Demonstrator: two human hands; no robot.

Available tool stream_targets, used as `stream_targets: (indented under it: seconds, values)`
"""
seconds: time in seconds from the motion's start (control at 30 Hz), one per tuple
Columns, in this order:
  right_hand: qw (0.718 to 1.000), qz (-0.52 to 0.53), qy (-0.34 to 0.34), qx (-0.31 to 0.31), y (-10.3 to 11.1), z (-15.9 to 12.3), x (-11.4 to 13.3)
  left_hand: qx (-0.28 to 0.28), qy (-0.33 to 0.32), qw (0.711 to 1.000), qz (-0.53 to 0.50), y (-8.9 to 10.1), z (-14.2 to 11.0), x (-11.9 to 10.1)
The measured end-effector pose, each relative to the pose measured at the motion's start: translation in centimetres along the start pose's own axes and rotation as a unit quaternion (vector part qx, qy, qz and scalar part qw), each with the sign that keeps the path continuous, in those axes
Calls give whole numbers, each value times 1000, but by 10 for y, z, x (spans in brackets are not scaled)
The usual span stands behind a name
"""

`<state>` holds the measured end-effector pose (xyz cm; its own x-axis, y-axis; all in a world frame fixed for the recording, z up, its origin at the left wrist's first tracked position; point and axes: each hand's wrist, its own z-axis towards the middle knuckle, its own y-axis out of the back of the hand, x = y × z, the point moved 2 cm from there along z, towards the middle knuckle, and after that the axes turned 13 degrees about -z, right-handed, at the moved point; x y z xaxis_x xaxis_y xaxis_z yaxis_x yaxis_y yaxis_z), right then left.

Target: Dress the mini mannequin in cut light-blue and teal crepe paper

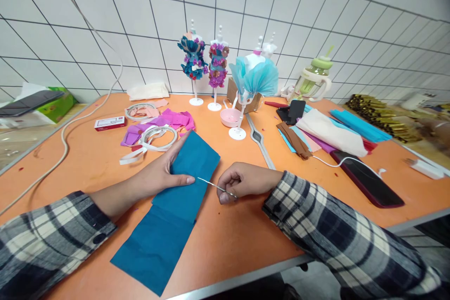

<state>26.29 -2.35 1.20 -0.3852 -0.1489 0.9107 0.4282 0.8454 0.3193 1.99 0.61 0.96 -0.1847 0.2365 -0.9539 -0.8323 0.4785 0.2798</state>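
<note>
A long teal paper sheet [168,225] lies folded on the orange table [87,164] in front of me. My left hand [165,173] rests on its upper part, fingers gripping the fold's edge and thumb pressed flat on the paper. My right hand [239,180] is closed in a pinch on a thin metal needle [214,186], whose tip points left toward the paper's right edge, close to my left thumb.
Small mannequin stands with paper dresses [193,58] line the back. Purple paper and tape rolls [158,133] lie behind my left hand. Coloured paper sheets [330,133], a dark phone [365,178], a pink bowl [230,117] and a green bottle [312,79] sit to the right.
</note>
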Motion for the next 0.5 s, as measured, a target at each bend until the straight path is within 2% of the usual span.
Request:
stream_targets:
  seconds: [0.1, 0.3, 0.5]
  values:
    - [1000, 10, 6, 8, 0, 0, 2, 0, 3, 1000, 0, 1, 0, 1]
    - [1000, -8, 0, -17, 1, 0, 0, 4, -11, 1000, -2, 2, -1, 3]
    - [1000, 15, 21, 4, -1, 2, -3, 5, -5, 1000, 5, 2, 0, 4]
